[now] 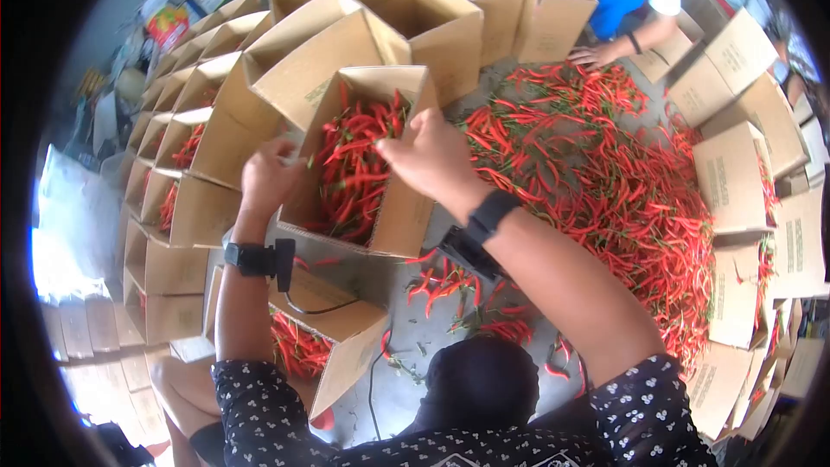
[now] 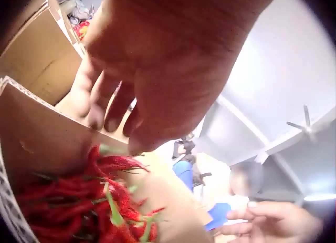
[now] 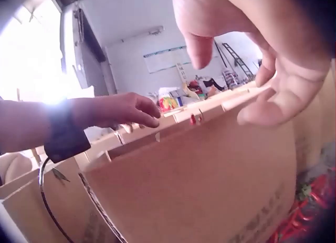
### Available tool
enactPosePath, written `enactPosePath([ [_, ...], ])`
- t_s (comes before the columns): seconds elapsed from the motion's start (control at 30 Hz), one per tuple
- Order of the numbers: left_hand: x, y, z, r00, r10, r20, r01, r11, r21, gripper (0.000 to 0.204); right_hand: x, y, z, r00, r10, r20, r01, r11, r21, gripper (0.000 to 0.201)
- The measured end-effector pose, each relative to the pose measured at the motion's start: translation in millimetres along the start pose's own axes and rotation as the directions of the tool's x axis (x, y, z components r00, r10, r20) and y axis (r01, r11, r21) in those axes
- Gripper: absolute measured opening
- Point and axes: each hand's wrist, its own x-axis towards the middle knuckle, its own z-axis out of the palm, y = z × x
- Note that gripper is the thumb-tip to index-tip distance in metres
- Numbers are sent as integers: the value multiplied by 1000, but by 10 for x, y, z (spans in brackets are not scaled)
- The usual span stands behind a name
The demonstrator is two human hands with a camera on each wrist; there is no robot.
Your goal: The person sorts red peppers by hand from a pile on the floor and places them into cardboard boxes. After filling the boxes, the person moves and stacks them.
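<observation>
An upright cardboard box (image 1: pixel 402 233) stands in front of the person, partly filled with red chillies (image 1: pixel 359 156) with green stems. Over its left edge hovers the left hand (image 1: pixel 270 177); its fingers (image 2: pixel 105 109) hang loosely bent above the chillies (image 2: pixel 79 206), with no clear grip on anything. The right hand (image 1: pixel 432 156) is over the box's right side. In the right wrist view its thumb and fingers (image 3: pixel 262 114) are apart, with nothing seen between them. Part of the box's inside is hidden by its walls.
A large heap of chillies (image 1: pixel 605 173) covers the floor at right. Rows of boxes (image 1: pixel 415 4) stand behind and at left, more at right (image 1: pixel 731 177). A tilted box (image 1: pixel 346 355) with chillies lies nearer the person. Another person's hand (image 1: pixel 596 55) touches the heap's far edge.
</observation>
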Motion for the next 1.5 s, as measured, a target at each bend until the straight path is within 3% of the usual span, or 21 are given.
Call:
enactPosePath([
  [0.07, 223, -370, 157, 765, 448, -463, -53, 760, 648, 41, -15, 77, 43, 992, 93, 87, -86, 993, -81, 59],
  [0.13, 530, -744, 251, 999, 1, 44, -16, 940, 340, 28, -93, 169, 125, 914, 259, 312, -290, 955, 57, 48],
  [0.17, 498, -708, 279, 963, 220, 153, -268, 776, 570, 24, -153, 124, 72, 855, 353, 381, -413, 906, 88, 36],
  [0.2, 408, -619, 306, 856, 416, 306, -496, 495, 714, 20, -153, 407, 272, 917, -172, 361, 280, 921, -271, 24],
  [0.27, 278, -471, 297, 725, 610, 322, -665, 495, 559, 16, -295, 504, 122, 968, 154, 197, -147, 988, -48, 14],
  [0.3, 316, -593, 368, 871, 456, 183, -476, 688, 548, 14, -402, 534, -220, 928, 217, 303, -240, 970, 44, 17],
  [0.33, 169, -284, 278, 697, 658, 286, -665, 443, 602, 15, -464, 643, -359, 879, 343, 331, -407, 902, 145, 20],
  [0.37, 337, -441, 261, 694, 663, 281, -642, 395, 657, 19, -532, 837, -378, 984, 154, 90, -155, 988, 4, 21],
  [0.47, 289, 463, 132, 853, 454, 259, -523, 729, 441, 22, -990, 554, -1441, 962, 272, -15, -265, 948, 175, 22],
  [0.57, 7, 1524, 253, 573, 778, 259, -808, 483, 337, 22, -1444, 716, -2360, 992, 100, 80, -86, 982, -167, 23],
  [0.63, -409, 2513, 540, 776, 511, 369, -549, 836, -2, 21, -1962, 571, -3087, 962, 257, 88, -224, 935, -276, 28],
  [0.77, -1269, 3876, 1356, 382, 874, 301, -908, 415, -55, 24, -3301, 448, -4232, 868, 467, -169, -495, 843, -211, 37],
  [0.8, -1544, 4205, 1534, 295, 917, 267, -941, 327, -85, 22, -3733, 586, -4511, 933, 311, -179, -356, 746, -563, 30],
  [0.87, -2134, 4819, 1837, 113, 953, 281, -958, 180, -225, 22, -4647, 353, -4797, 839, 387, -383, -505, 816, -281, 22],
  [1.03, -3350, 5663, 2673, -379, 880, 287, -655, -36, -755, 21, -6458, 90, -4794, 390, 333, -859, -817, 555, -156, 17],
  [1.13, -4095, 5891, 3244, -502, 777, 379, -671, -74, -738, 21, -6947, -14, -4575, 36, 497, -867, -877, 431, 211, 17],
  [1.17, -4329, 5902, 3447, -562, 743, 362, -669, -152, -727, 21, -7308, 93, -4479, 386, 284, -878, -922, 163, -352, 17],
  [1.23, -4690, 5953, 3845, -711, 700, 73, -452, -375, -810, 24, -7777, 163, -4450, 723, 212, -658, -615, -238, -752, 17],
  [1.27, -4943, 5925, 3895, -717, 687, 118, -479, -362, -800, 20, -8038, 325, -4328, 279, 278, -919, -948, 235, -216, 19],
  [1.3, -5197, 5898, 3924, -720, 673, 169, -507, -344, -791, 17, -8281, 434, -4252, -159, 548, -821, -707, 517, 482, 23],
  [1.5, -5483, 5878, 3824, -725, 645, 242, -512, -269, -816, 15, -8713, 195, -4224, -266, 495, -827, -778, 397, 487, 21],
])
